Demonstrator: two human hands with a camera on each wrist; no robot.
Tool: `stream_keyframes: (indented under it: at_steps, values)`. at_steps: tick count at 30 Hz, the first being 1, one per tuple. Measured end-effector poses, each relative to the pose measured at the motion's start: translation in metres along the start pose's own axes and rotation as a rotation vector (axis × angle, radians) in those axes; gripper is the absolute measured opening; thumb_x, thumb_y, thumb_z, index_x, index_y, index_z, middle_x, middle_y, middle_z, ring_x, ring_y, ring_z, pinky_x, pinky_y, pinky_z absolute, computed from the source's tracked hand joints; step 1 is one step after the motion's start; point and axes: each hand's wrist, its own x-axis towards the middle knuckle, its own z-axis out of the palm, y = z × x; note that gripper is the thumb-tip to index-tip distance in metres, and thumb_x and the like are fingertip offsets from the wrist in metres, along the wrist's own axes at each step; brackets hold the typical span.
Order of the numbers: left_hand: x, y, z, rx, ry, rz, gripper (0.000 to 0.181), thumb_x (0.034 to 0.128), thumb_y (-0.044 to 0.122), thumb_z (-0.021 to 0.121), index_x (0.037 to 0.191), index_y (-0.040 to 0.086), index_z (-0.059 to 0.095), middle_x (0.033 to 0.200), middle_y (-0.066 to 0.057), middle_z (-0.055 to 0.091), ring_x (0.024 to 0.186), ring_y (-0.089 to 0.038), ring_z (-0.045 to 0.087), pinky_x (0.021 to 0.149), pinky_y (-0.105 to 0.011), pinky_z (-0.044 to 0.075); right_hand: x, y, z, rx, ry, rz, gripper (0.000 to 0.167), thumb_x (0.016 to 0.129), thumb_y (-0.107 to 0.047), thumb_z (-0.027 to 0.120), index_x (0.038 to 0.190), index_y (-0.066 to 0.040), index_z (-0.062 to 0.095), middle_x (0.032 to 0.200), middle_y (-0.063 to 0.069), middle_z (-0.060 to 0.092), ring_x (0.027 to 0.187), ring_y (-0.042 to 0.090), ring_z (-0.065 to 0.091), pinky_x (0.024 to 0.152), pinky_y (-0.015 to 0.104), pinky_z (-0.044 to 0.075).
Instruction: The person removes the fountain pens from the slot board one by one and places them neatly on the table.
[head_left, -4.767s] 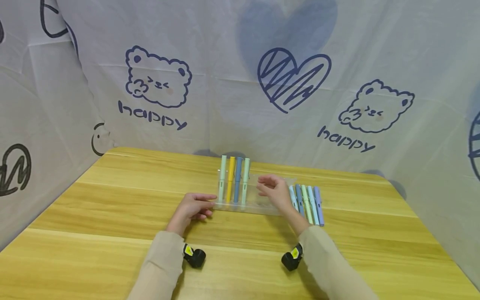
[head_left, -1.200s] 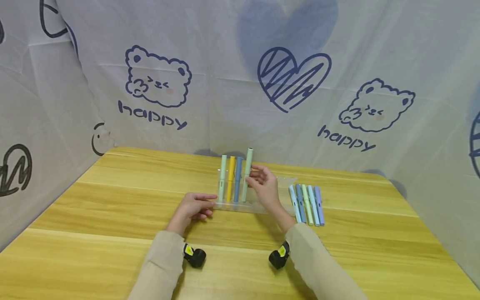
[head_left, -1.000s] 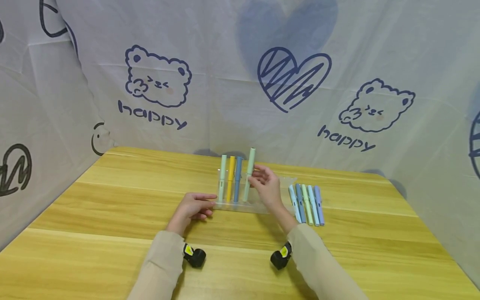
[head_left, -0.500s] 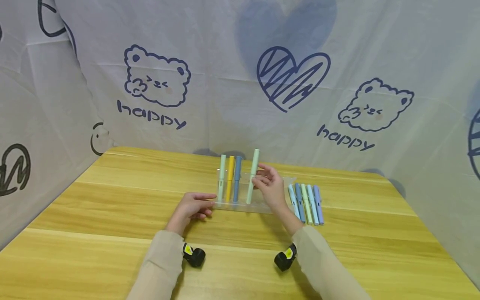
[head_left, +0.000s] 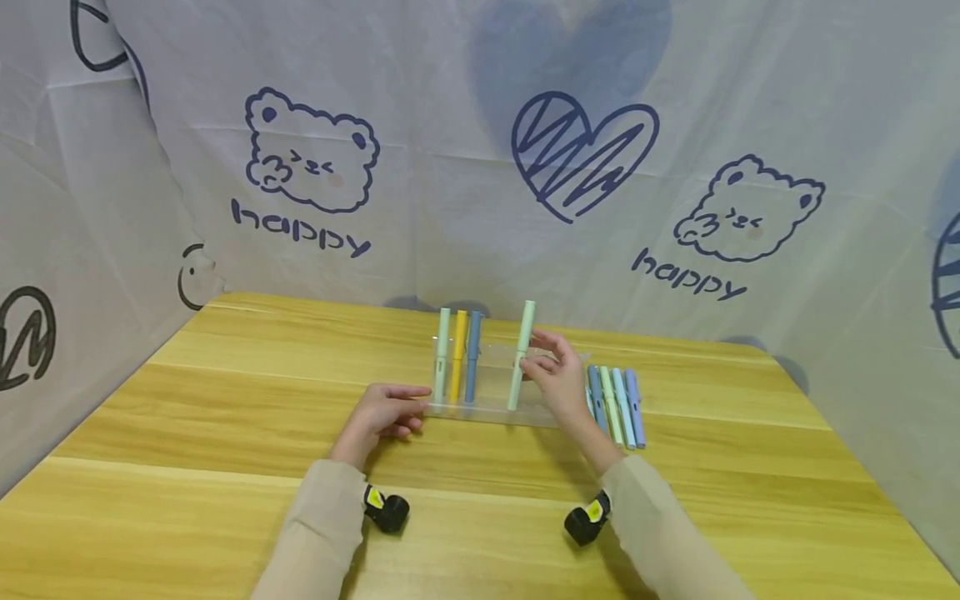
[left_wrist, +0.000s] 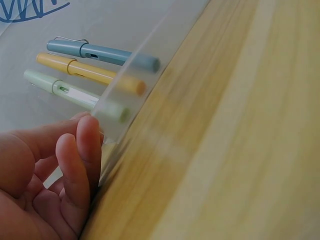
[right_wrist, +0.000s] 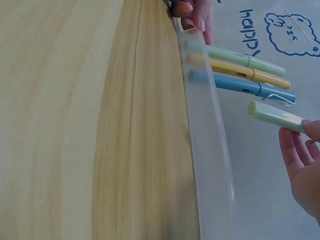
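In the head view my right hand [head_left: 561, 379] pinches a light green pen [head_left: 522, 354] between thumb and fingertips. The pen is nearly upright, tilted a little right; in the right wrist view its lower end is apart from the front lip of a clear plastic pen stand [right_wrist: 212, 150]. My left hand [head_left: 384, 417] holds the stand's left end with thumb and fingertips. Another light green pen [head_left: 441, 354], a yellow pen [head_left: 457, 357] and a blue pen [head_left: 473, 357] stand side by side at the stand's left.
Right of the stand, several pastel pens lie in a row on the wooden table, with a purple pen [head_left: 634, 408] outermost; my right hand partly covers the nearest one. A white printed cloth [head_left: 450, 208] hangs behind the table [head_left: 480, 533].
My right hand, empty at first, has taken the light green pen from beside the blue pen, lifted it and carried it right along the stand. The left hand stays in place.
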Motion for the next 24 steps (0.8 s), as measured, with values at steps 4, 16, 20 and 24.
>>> stream_keyframes:
  at_steps: [4,16,20,24]
  values:
    - [0.000,0.000,0.000,-0.006,-0.001,-0.002,0.033,0.0829,-0.001,0.059,0.115,-0.007,0.056,0.062,-0.007,0.061,0.047,-0.009,0.055,0.041,-0.018,0.046,-0.002,-0.003,-0.007,0.006,-0.002,-0.007,0.041,0.078,0.020,0.053,0.118,0.012,0.044,0.110,0.022,0.048,0.072,0.008,0.059,0.060,0.026,0.053]
    - [0.000,-0.001,0.000,-0.010,-0.006,0.005,0.033,0.0831,-0.002,0.059,0.115,-0.008,0.056,0.061,-0.006,0.061,0.046,-0.009,0.055,0.041,-0.018,0.046,-0.007,-0.010,-0.029,-0.021,-0.009,-0.044,0.039,0.077,0.023,0.052,0.115,0.016,0.045,0.110,0.025,0.047,0.072,0.009,0.060,0.060,0.026,0.053]
    - [-0.001,0.000,0.001,-0.007,-0.002,0.001,0.032,0.0829,-0.002,0.059,0.115,-0.008,0.056,0.062,-0.007,0.061,0.047,-0.009,0.055,0.041,-0.018,0.046,-0.010,-0.010,-0.037,-0.052,-0.011,-0.033,0.036,0.078,0.021,0.052,0.113,0.015,0.048,0.109,0.023,0.049,0.072,0.010,0.061,0.061,0.028,0.053]
    - [0.000,0.000,0.001,-0.004,0.002,0.000,0.033,0.0827,-0.001,0.059,0.115,-0.008,0.056,0.062,-0.007,0.061,0.047,-0.009,0.055,0.041,-0.018,0.046,-0.012,-0.010,-0.045,-0.118,0.003,-0.012,0.034,0.079,0.017,0.055,0.112,0.012,0.052,0.102,0.024,0.055,0.070,0.009,0.061,0.062,0.032,0.054]
